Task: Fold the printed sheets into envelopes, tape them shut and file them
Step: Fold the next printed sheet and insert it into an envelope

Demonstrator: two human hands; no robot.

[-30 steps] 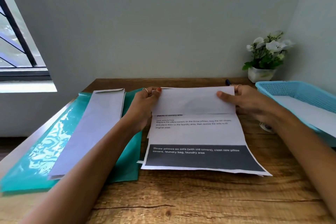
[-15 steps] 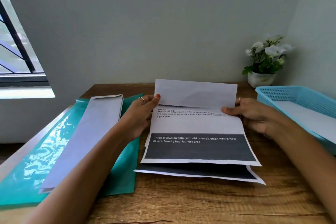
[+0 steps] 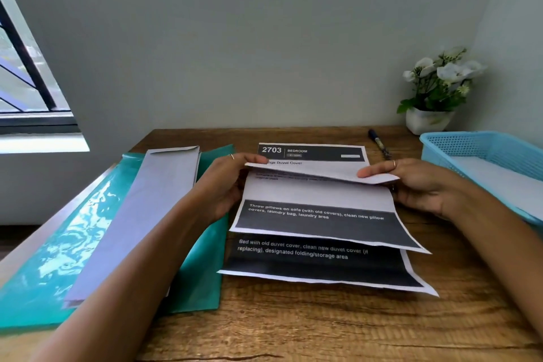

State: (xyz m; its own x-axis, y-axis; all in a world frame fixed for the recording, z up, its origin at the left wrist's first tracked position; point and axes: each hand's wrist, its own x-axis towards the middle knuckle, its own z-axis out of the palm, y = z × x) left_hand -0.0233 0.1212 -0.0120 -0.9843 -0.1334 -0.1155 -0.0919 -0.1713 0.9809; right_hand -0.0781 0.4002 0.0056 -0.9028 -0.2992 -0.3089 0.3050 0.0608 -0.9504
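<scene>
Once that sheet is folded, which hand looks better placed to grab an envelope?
Probably the left hand. The envelope lies on the teal folder right beside it, while the right hand holds the top sheet on the far side, nearer the blue basket.

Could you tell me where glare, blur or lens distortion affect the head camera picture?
Head view: window light glares in bright ripples off the teal folder; the small body text on the held sheet is too soft to read, though the white caption on its dark band is legible; the wide-angle lens splays the table edges and slants the window frame.
</scene>
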